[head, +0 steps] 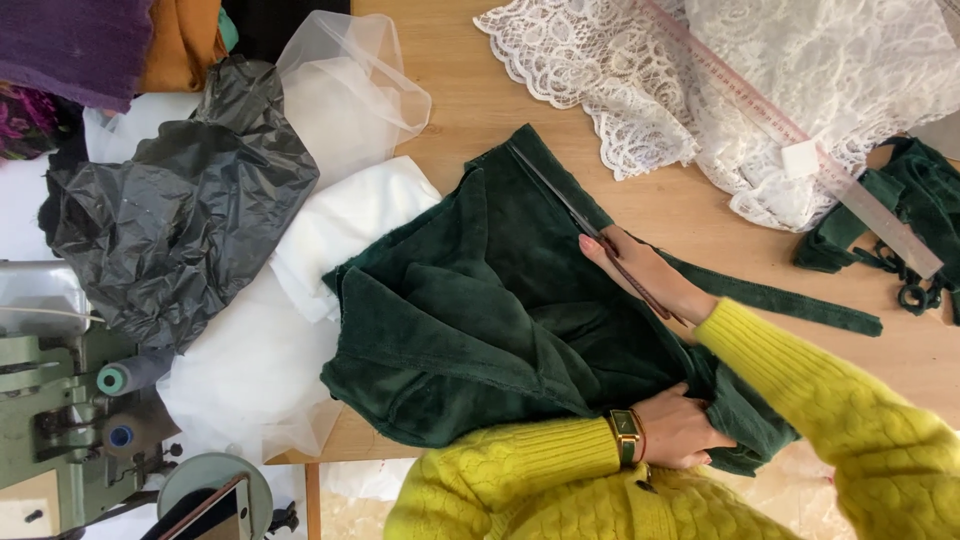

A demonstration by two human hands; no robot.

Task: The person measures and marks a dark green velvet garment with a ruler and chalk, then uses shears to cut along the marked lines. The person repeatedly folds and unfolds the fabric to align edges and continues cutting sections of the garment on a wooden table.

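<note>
Cutting along the edge of a dark green plush velvet garment (480,330) on the wooden counter (470,90), the right hand (640,270) is gripping long scissors (590,230) while the left hand (680,425), fingers curled, is bunching the fabric's near end, the next snip seemingly needing it held taut.

dark phone screen (205,510) at bottom left, beside sewing machine (50,400).
</note>
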